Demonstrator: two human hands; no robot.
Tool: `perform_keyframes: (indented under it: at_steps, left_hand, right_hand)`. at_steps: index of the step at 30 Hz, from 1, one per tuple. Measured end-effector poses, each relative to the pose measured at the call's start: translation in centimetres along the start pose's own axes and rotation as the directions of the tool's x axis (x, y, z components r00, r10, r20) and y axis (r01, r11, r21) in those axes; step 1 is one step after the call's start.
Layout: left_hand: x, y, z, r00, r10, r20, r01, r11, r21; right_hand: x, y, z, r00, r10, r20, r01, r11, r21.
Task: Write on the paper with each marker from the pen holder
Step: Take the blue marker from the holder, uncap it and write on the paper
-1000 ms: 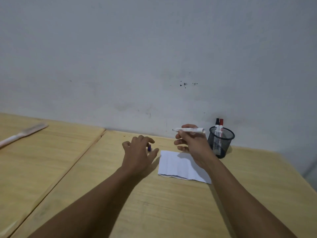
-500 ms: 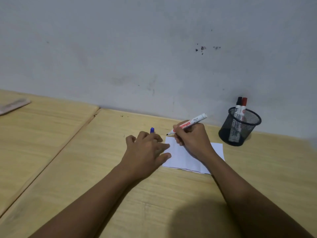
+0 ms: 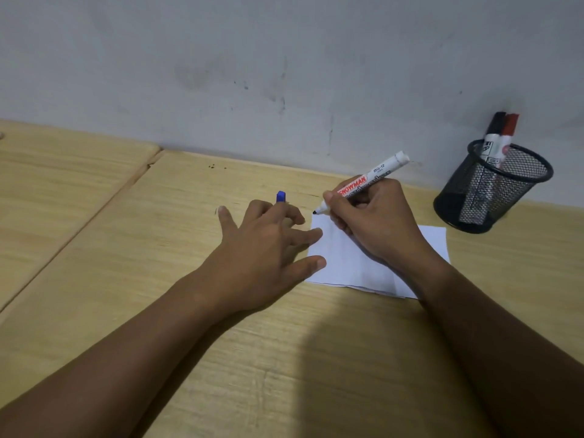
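- Pale wood-grain surface (image 3: 94, 216) fills my feed, butted up against a scuffed grey wall (image 3: 284, 58). There's a seam in the wood running off to the left.
- White paper (image 3: 354, 263) lies flat near the middle, creased a bit, with a thin purple-ish line along its near edge. I don't see any writing on the bare part.
- My right hand (image 3: 376, 222) rests on the paper, its grip clenched around a white marker (image 3: 376, 173) in a writing hold. The label reads SNOWMAN in red. It's uncapped, and the dark tip sits right at the paper's far-left corner; can't tell from here if it's actually touching.
- The marker tilts up and to the right, back end pointing toward the holder.
- My left hand (image 3: 268, 241) is spread out flat just left of the paper, thumb and forefinger tips on the sheet's left edge, pinning it.
- A little blue cap (image 3: 281, 196) pokes up between the left hand's fingers, so that grip is loosely pinching the cap while the rest of the hand stays open.
- Black mesh pen holder (image 3: 493, 191) stands at the right by the wall, just past the paper's far corner, not touching it.
- Two more markers stand in it, leaning together: a black-capped marker (image 3: 496, 128) and a red-capped marker (image 3: 510, 128).
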State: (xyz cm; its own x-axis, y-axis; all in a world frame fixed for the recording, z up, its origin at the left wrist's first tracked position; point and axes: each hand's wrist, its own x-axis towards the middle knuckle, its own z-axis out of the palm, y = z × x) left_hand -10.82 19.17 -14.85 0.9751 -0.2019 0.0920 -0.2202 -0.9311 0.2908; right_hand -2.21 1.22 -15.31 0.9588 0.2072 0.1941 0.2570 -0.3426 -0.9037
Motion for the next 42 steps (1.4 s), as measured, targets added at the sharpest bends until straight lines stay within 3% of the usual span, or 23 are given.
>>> perform_keyframes:
  at_steps: [38,40,42]
  left_hand:
    - [0.2,-0.2,0.0,0.994,-0.037,-0.102,0.022,0.989,-0.144]
    - [0.1,-0.2,-0.2,0.991,-0.049,-0.126,0.026,0.985,-0.173]
    - [0.1,-0.1,-0.1,0.985,-0.088,-0.15,0.051,0.971,-0.234]
  right_hand:
    - [-0.4,-0.8,0.0,0.998,-0.032,0.061,0.036,0.997,-0.064]
    - [-0.4,-1.0,-0.2,1.0,-0.006,0.021,0.005,1.0,0.017]
    - [-0.3,-1.2,-0.9,0.996,0.09,-0.005,-0.086,0.967,0.242]
